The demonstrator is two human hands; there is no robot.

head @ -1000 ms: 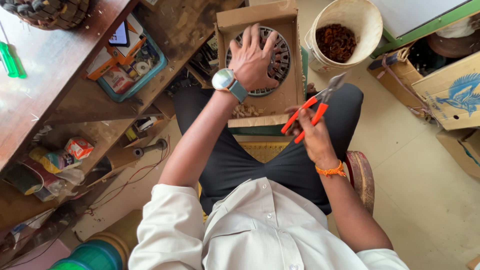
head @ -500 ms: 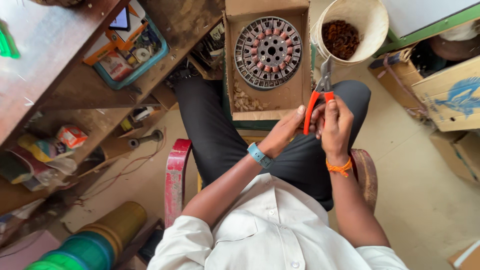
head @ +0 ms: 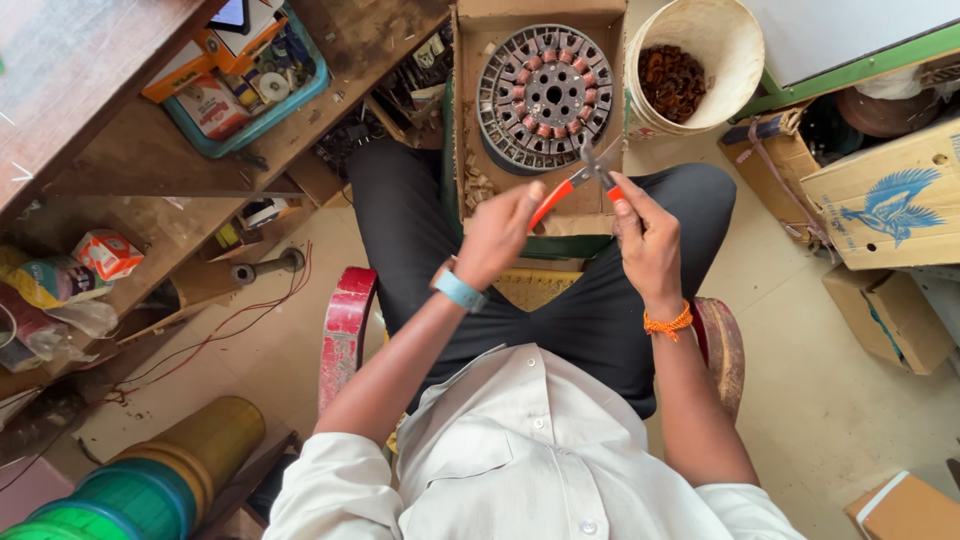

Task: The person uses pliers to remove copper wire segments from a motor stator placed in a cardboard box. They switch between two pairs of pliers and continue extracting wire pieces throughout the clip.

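Note:
I sit on a stool, looking down at my lap. Red-handled pliers (head: 580, 180) are held between both hands, each hand on one handle, the jaws pointing up toward a round metal stator (head: 545, 95) with copper windings. My left hand (head: 500, 235) grips the left handle; my right hand (head: 645, 235) grips the right one. The stator lies in an open cardboard box (head: 470, 120) resting across my knees.
A white bucket (head: 735, 45) with brown copper scraps stands right of the box. Wooden shelves (head: 150, 160) with a blue tray (head: 300, 95) of small items are at left. Cardboard cartons (head: 890, 190) stand right. Coloured spools (head: 150, 480) sit lower left.
My left hand left the stator and came to the pliers. Both hands now spread the handles apart, and the pliers have moved up toward the stator.

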